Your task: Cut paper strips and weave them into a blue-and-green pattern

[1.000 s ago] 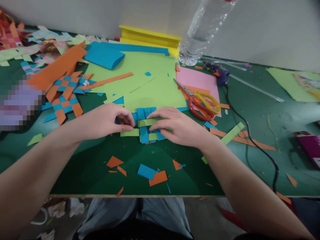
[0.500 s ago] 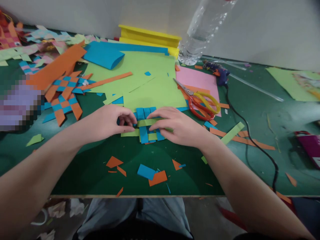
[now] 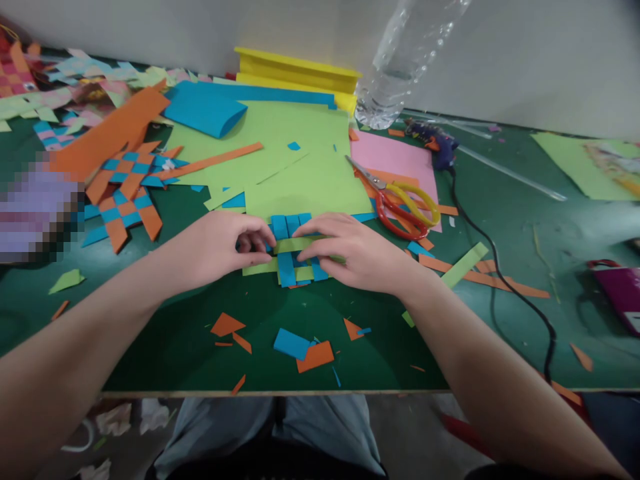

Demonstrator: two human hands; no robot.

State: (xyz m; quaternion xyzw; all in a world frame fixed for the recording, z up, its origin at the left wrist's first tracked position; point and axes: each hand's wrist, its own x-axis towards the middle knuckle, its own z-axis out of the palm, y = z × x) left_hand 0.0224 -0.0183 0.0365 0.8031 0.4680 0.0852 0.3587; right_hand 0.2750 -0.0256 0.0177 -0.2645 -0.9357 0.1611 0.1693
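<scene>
A small weave of blue paper strips (image 3: 287,268) and green paper strips (image 3: 290,245) lies on the table in front of me. At its left edge, my left hand (image 3: 225,243) has curled fingers, with thumb and fingertips closed about the end of the middle green strip. My right hand (image 3: 355,250) reaches over the weave from the right, its fingers spread and resting on the blue and green strips. That hand covers the weave's right part. A lower green strip sticks out to the left, under my left hand.
Beyond lies a green sheet (image 3: 300,180). Scissors (image 3: 400,203) and a pink sheet (image 3: 395,153) are to the right, with a glue gun (image 3: 440,147) and its black cord. A water bottle (image 3: 390,87) stands behind. Orange-and-blue woven pieces (image 3: 133,167) lie left; paper scraps (image 3: 293,343) are in front.
Both hands keep nearly the same place on the weave. The whole view has shifted very slightly; nothing has been picked up or let go.
</scene>
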